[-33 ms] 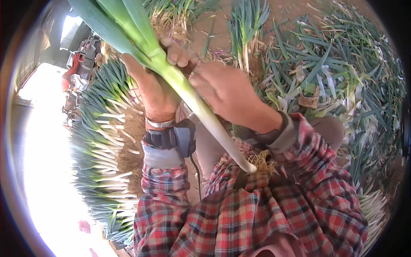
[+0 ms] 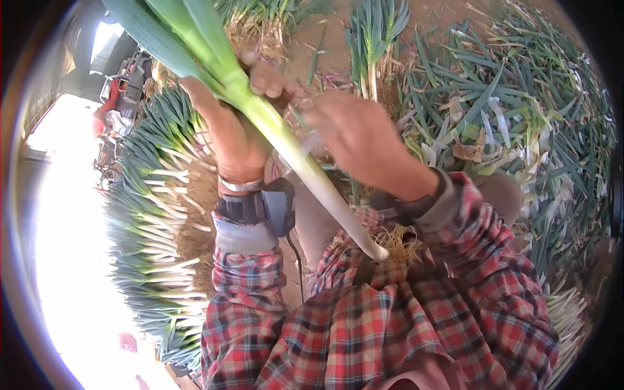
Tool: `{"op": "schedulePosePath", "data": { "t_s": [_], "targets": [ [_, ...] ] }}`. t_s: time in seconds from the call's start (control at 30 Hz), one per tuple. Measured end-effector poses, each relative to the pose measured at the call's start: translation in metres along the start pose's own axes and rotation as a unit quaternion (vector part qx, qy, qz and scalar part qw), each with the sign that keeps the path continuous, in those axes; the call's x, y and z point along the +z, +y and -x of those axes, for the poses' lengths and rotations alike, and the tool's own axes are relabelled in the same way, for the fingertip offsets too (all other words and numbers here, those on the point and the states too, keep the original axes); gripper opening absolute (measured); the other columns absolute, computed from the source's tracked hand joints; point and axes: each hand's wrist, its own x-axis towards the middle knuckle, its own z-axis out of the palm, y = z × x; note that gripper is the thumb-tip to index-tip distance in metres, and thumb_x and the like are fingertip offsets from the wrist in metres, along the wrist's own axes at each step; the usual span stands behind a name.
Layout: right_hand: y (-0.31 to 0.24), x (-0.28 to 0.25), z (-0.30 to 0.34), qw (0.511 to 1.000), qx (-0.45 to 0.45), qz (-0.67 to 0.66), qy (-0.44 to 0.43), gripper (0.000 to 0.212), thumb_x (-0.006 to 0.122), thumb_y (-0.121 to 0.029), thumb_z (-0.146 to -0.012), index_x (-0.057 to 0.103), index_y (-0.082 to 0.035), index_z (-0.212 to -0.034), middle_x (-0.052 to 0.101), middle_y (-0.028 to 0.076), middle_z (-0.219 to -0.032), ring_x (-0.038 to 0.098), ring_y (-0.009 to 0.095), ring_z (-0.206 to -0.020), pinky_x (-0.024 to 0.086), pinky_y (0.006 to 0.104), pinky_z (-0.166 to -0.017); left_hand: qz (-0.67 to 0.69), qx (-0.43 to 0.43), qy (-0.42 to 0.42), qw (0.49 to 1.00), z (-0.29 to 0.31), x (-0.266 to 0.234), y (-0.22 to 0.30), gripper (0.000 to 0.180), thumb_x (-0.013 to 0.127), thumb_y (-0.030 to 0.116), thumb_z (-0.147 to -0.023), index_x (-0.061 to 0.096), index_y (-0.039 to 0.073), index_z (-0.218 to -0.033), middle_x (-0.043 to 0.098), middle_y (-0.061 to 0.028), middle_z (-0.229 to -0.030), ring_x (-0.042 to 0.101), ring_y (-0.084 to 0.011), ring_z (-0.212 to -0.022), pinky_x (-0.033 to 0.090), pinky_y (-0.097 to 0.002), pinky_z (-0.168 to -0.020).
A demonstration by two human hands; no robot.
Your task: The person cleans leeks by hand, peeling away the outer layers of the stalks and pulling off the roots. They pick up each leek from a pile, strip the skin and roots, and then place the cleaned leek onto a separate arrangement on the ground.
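Note:
A thick leek (image 2: 311,168) slants across in front of me, its green leaves at the upper left and its white shank coming down toward my lap. Its yellowish roots (image 2: 402,247) rest against my plaid shirt. My left hand (image 2: 231,136) is closed round the leek just below where the leaves part, thumb on one side and fingertips on the other. Beside the shank, my right hand (image 2: 364,140) is closed and smeared by motion. A thin pale strip of leek skin (image 2: 312,140) shows at its fingers, partly hidden.
Rows of leeks (image 2: 156,240) lie along my left, roots toward me. A heap of green leaf trimmings (image 2: 500,110) spreads at the right. A leek bundle (image 2: 374,45) stands at the far middle, another bundle (image 2: 260,26) left of it. White stalks (image 2: 565,318) lie at lower right.
My right hand has moved slightly right, away from the leek, and the pale strip now shows beside the shank. The left hand still holds the leek.

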Motion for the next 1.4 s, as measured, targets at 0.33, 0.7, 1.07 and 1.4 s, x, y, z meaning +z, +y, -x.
{"op": "schedulePosePath", "data": {
  "t_s": [0.33,0.7,1.07,1.4],
  "targets": [
    [0.014,-0.03,0.053,0.888,0.141,-0.432,0.067,0.027,0.049,-0.024,-0.1,0.055,0.002,-0.105,0.057,0.011,-0.108,0.064,0.022,-0.081,0.053,0.035,-0.067,0.154,-0.089,-0.012,0.984,0.001,-0.044,-0.009,0.048,0.058,0.059,-0.089,0.054,0.012,-0.1,0.046,0.0027,-0.077,0.046,-0.0126,-0.073,0.045,-0.032,-0.075],
    [0.001,-0.013,0.029,1.0,0.008,-0.013,0.026,0.024,0.058,-0.017,-0.094,0.053,0.001,-0.079,0.047,0.019,-0.066,0.05,0.035,-0.059,0.04,0.0385,-0.054,0.031,-0.061,0.004,0.998,0.006,0.002,-0.007,0.047,0.056,0.057,-0.091,0.054,0.012,-0.105,0.047,0.0041,-0.077,0.048,-0.0115,-0.075,0.048,-0.0326,-0.077],
    [0.008,-0.051,0.083,0.891,0.215,-0.373,0.148,0.029,0.045,-0.023,-0.102,0.058,0.001,-0.089,0.061,0.01,-0.085,0.063,0.019,-0.078,0.05,0.0351,-0.066,0.142,-0.108,0.039,0.983,0.0,-0.034,-0.018,0.014,0.056,0.023,-0.098,0.054,0.013,-0.088,0.043,0.006,-0.064,0.044,-0.0067,-0.057,0.043,-0.0283,-0.064],
    [0.025,-0.039,0.136,0.973,0.187,-0.057,-0.124,0.025,0.061,-0.023,-0.094,0.053,-0.002,-0.083,0.055,0.01,-0.067,0.054,0.025,-0.057,0.041,0.0387,-0.054,0.034,-0.019,0.122,0.992,-0.024,-0.097,0.063,0.02,0.06,0.018,-0.094,0.05,0.011,-0.078,0.045,0.0058,-0.061,0.045,-0.0082,-0.053,0.043,-0.0286,-0.061]
  ]
}}
